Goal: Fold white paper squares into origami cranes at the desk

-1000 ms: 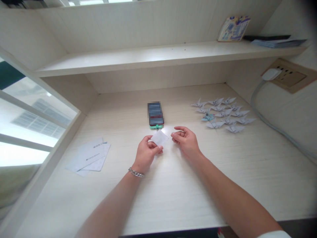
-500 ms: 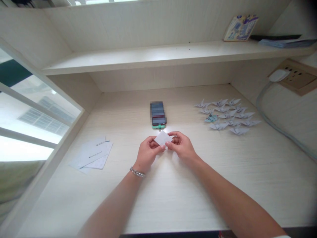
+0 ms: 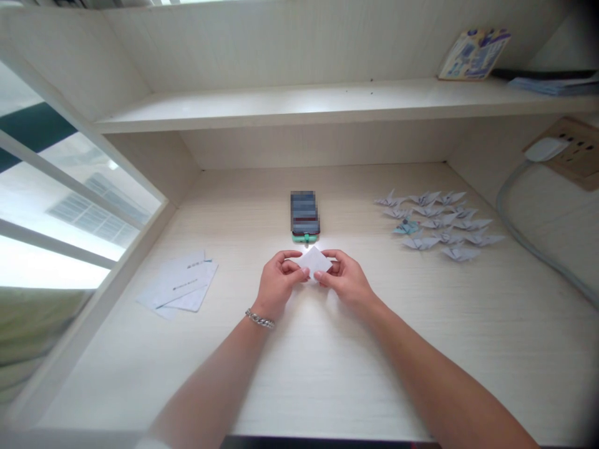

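Note:
Between my two hands is a small folded square of white paper (image 3: 314, 260), turned so that one corner points away from me. My left hand (image 3: 279, 279) pinches its left side, the thumb on top. At the right side my right hand (image 3: 345, 274) grips the paper too, its thumb near the lower corner. The fingertips under the paper are hidden. Just beyond the paper a phone (image 3: 305, 213) with a green lower edge lies on the desk, its screen blurred. Several folded paper cranes (image 3: 435, 222) stand in rows to the right, one of them blue (image 3: 406, 226).
Flat white paper sheets (image 3: 182, 284) lie on the desk (image 3: 299, 374) at left. A shelf (image 3: 290, 106) crosses above the desk's back, bearing a small box (image 3: 475, 55). A grey cable (image 3: 508, 218) runs down from a wall socket (image 3: 573, 149) on the right.
The view has shifted a little, moving the desk things rightward in the picture. My left thumb and fingers have shifted slightly on the paper, which both hands still hold.

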The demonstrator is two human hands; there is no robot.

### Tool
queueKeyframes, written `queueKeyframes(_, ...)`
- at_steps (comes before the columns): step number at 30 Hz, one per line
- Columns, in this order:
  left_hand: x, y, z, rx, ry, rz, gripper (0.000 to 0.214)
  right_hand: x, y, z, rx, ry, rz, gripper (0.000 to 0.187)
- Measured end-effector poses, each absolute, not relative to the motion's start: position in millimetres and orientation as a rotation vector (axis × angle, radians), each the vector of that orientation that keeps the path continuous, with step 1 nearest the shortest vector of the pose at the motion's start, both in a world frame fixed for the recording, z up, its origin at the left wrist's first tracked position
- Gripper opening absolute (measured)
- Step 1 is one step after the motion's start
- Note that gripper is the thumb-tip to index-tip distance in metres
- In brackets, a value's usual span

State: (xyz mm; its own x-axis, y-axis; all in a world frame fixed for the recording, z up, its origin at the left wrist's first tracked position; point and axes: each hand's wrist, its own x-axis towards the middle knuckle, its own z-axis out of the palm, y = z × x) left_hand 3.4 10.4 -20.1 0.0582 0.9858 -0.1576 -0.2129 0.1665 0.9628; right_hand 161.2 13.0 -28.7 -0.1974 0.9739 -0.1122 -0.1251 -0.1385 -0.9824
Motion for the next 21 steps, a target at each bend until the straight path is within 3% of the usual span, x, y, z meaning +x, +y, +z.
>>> queueKeyframes(12, -14.1, 19.6, -18.4, 0.900, 1.167, 1.359, 0.039, 161.9, 13.9, -25.0, -1.135, -1.106, 1.537, 0.044)
queueKeyframes(21, 3.2, 9.5, -21.0, 1.054, 1.105, 1.123, 0.038, 161.9, 12.7, -27.5, -1.111, -1.141, 1.514, 0.040)
